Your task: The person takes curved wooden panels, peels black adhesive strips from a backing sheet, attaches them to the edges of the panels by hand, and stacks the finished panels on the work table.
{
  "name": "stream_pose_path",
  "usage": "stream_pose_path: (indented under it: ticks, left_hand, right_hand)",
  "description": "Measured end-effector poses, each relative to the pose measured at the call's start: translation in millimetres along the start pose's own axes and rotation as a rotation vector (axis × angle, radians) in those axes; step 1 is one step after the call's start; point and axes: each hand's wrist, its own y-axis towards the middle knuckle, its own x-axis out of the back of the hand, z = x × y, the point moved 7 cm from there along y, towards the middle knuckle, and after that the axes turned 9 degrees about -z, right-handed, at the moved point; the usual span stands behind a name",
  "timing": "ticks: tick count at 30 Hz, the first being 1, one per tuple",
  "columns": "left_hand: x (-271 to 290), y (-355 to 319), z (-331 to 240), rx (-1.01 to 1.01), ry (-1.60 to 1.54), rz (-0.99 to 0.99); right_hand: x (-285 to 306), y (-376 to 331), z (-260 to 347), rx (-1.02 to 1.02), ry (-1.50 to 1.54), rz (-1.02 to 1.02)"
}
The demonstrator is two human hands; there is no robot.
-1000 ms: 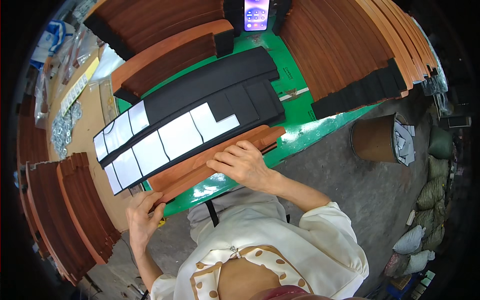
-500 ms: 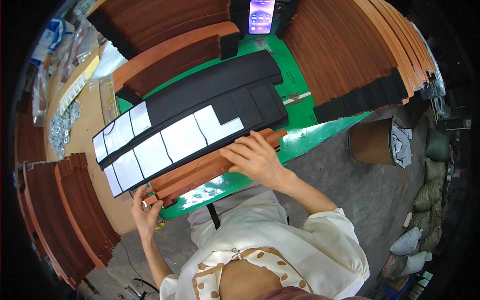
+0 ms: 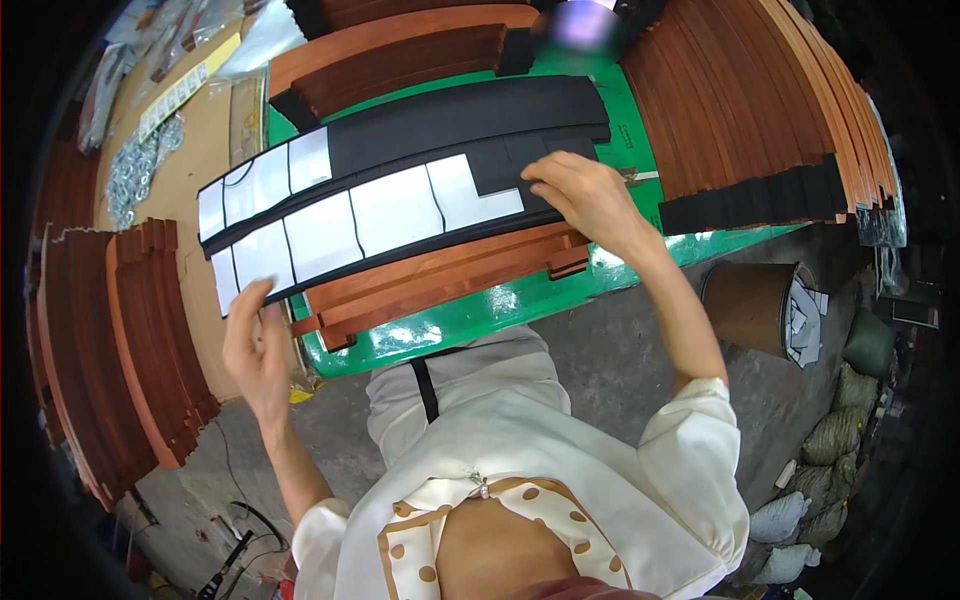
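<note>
Two long, slightly curved black panels (image 3: 450, 115) lie side by side on a green table, white rectangular sheets (image 3: 385, 207) covering the left part of each. My right hand (image 3: 590, 200) is over the right end of the nearer panel, its fingers bent and slightly parted, with nothing visible in them. Beside that panel's lower left corner is my left hand (image 3: 255, 350), a little blurred, thumb and forefinger apart and nothing seen between them. Reddish-brown wooden strips (image 3: 440, 280) lie along the table's near edge, partly under the nearer panel.
Stacks of brown curved pieces with black ends stand at the right (image 3: 740, 110), back (image 3: 400, 70) and left (image 3: 145, 330). A lit phone (image 3: 580, 25) is at the back. Metal links (image 3: 145, 165) lie on brown board. A brown bin (image 3: 755, 310) with white scraps stands on the floor.
My right hand has left the wooden strips and moved up and right over the nearer black panel. My left hand has released the strips' left end and moved to the panel's corner. The view has shifted.
</note>
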Motion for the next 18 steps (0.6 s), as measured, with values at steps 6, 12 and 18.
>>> stream_pose_path:
  ticks: [6,12,18]
  left_hand:
    - [-146.4,-0.2,-105.9,-0.569,0.113,0.558]
    - [-211.4,-4.3,-99.6,-0.473,0.185,0.612]
    - [-219.8,-9.4,-96.7,-0.471,0.199,0.611]
  right_hand:
    - [-61.8,14.8,-24.9,0.155,-0.132,0.293]
    - [-78.1,16.2,-11.0,0.420,-0.260,0.310]
    - [-84.2,14.9,-4.1,0.536,-0.280,0.318]
